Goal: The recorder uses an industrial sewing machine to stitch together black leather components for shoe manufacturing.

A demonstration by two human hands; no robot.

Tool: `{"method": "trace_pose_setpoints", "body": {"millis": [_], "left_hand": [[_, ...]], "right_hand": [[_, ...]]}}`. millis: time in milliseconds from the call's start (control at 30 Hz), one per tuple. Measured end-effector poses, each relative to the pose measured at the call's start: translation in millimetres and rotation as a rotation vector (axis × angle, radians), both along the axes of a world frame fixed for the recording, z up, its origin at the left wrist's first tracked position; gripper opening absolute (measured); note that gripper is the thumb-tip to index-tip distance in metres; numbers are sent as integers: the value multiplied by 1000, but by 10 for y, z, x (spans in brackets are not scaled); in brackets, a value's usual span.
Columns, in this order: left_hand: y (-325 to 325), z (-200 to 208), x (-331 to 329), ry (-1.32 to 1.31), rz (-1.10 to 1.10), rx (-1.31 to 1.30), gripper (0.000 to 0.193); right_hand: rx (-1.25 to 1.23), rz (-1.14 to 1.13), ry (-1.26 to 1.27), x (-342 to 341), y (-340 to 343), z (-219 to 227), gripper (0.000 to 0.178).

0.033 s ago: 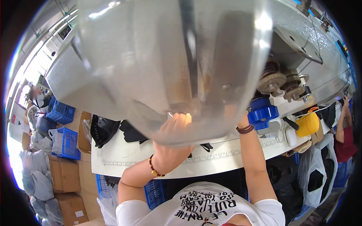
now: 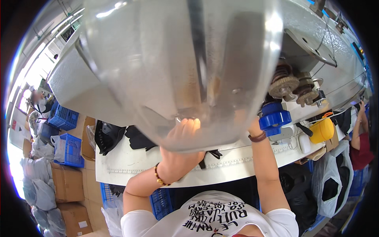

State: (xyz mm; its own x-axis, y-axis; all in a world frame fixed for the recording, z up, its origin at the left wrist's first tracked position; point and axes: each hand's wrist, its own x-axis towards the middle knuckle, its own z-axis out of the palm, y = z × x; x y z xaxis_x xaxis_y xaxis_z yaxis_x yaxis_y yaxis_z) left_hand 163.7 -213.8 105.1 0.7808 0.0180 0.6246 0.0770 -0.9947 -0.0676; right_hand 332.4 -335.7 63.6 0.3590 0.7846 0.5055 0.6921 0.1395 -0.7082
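A black piece [image 2: 215,154] is located on the white table [image 2: 118,160], just to the right of the left hand [image 2: 180,157], which is the nearer hand; the right hand [image 2: 255,127] is positioned farther right, beside the blue knob [image 2: 275,118]. The visible part is narrow, dark and split into pointed ends, directed toward the near right; its full long axis cannot be told, as its far side is obscured behind the clear shield [image 2: 158,91]. The left fingers are held bent and close together; whether anything is pinched cannot be told, and the right fingers are concealed
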Motion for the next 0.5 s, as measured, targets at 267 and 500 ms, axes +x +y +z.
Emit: {"method": "trace_pose_setpoints", "body": {"millis": [267, 500], "left_hand": [[304, -292, -431, 331, -147, -127, 68], [311, -94, -252, -120, -300, -199, 28]], "right_hand": [[162, -76, 72, -787, -218, 111, 25], [176, 3, 514, -956, -46, -265, 28]]}}
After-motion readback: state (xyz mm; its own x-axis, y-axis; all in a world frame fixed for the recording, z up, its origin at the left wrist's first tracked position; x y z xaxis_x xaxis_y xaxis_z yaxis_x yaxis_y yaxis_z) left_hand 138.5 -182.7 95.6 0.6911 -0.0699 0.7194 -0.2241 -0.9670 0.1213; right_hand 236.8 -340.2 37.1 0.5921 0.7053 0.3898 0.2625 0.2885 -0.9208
